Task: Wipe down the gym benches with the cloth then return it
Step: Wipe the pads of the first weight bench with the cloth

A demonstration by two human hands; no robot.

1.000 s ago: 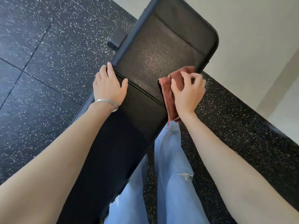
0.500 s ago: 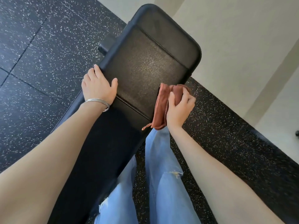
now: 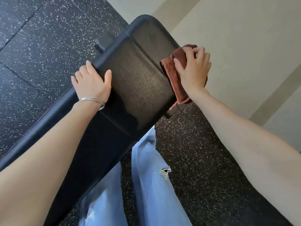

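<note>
As I press the cloth on the bench edge,
my right hand grips it, fingers curled; my left hand rests relaxed on the other edge.

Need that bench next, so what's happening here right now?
A person is wiping down a black gym bench with a reddish-brown cloth. The right hand grips the cloth and presses it against the bench's right edge, near the far end, with part of the cloth hanging down the side. The left hand rests on the opposite edge, thumb on the top surface. The cloth has not been returned yet.
</note>
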